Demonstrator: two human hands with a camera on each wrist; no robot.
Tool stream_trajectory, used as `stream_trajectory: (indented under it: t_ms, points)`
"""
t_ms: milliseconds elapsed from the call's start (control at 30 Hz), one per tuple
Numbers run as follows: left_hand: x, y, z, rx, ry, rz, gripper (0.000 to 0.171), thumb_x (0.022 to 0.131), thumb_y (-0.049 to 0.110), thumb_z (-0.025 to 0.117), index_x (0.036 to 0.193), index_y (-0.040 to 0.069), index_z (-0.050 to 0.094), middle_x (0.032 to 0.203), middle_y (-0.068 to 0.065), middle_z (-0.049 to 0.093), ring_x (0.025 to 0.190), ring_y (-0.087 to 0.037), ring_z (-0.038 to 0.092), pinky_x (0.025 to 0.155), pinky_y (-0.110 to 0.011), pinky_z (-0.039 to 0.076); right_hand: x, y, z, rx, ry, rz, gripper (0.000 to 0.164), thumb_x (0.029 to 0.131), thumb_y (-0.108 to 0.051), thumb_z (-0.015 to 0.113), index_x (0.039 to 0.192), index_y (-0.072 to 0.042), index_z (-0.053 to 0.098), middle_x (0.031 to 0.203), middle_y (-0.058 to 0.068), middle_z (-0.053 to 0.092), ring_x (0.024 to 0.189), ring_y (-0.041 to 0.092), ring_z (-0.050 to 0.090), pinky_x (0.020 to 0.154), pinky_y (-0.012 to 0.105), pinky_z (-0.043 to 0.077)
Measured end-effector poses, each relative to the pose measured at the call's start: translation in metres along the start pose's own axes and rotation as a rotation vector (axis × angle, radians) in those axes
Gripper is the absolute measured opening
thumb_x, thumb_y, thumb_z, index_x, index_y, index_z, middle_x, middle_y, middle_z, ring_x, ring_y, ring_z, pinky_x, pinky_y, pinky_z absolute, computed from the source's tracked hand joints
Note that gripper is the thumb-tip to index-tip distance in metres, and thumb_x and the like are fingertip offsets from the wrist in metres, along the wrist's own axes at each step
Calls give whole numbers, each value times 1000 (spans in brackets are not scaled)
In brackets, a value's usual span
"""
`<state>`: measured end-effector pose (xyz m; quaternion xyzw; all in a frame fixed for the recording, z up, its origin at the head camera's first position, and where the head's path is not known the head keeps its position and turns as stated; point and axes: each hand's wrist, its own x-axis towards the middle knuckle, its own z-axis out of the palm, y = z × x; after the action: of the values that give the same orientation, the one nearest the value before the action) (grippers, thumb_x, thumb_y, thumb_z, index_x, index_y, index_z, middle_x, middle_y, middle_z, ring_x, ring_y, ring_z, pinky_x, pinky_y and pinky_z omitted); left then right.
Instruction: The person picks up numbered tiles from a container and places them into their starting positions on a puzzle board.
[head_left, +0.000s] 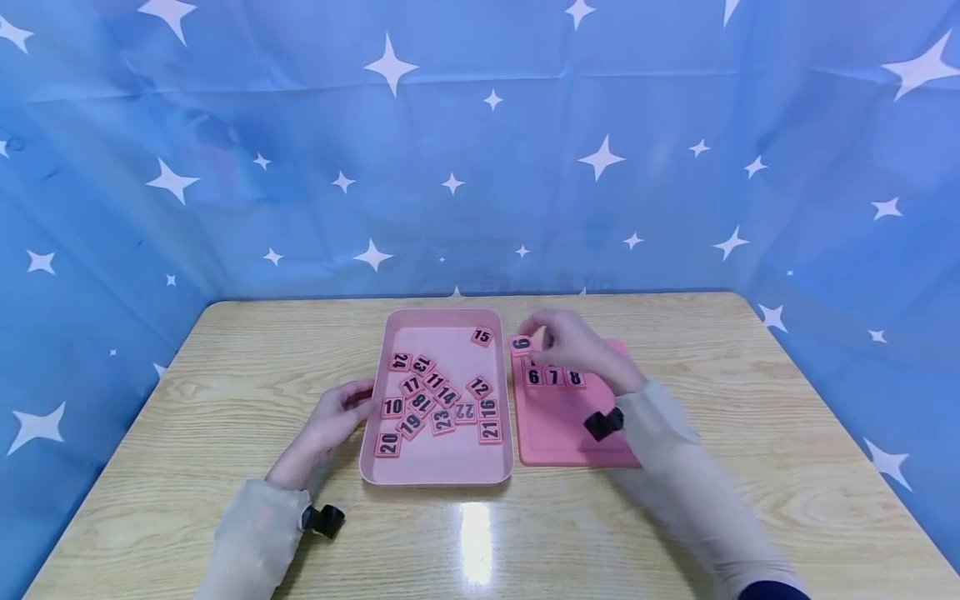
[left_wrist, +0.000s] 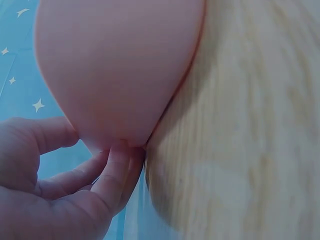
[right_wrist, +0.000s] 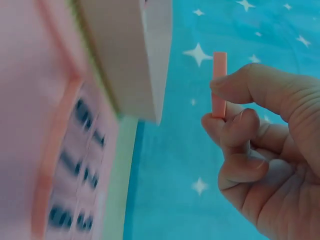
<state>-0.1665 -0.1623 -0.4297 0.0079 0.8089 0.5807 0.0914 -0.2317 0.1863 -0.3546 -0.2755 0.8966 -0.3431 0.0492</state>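
Note:
My left hand (head_left: 337, 417) holds the left side of a pink tray (head_left: 442, 462), its thumb at the rim and its fingertips (left_wrist: 119, 150) against the outer wall. Several pink number tiles lie loose and turned various ways in the tray, among them a 15 tile (head_left: 482, 337) and a 20 tile (head_left: 387, 445). My right hand (head_left: 572, 342) pinches a number 9 tile (right_wrist: 219, 100) between thumb and fingers, above the upper left corner of a darker pink board (head_left: 558, 429). On that board the 6 tile (head_left: 533, 377), 7 and 8 stand in a row; the row behind is partly hidden by my hand.
Tray and board stand side by side, a narrow gap between them, on a light wood table (head_left: 750, 400). A blue curtain (head_left: 480, 150) with white stars hangs behind the table. A black wrist strap mount (head_left: 603, 423) hangs close over the board.

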Motion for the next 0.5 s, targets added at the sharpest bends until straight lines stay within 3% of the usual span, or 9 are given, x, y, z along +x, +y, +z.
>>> stream_trajectory:
  t_ms: [500]
  points:
    - [-2, 3, -1, 8, -26, 14, 40, 91, 0, 54, 127, -16, 45, 121, -32, 52, 110, -37, 52, 80, -15, 46, -81, 50, -23, -15, -65, 28, 33, 71, 11, 66, 103, 3, 64, 90, 8, 64, 58, 7, 46, 51, 21, 42]
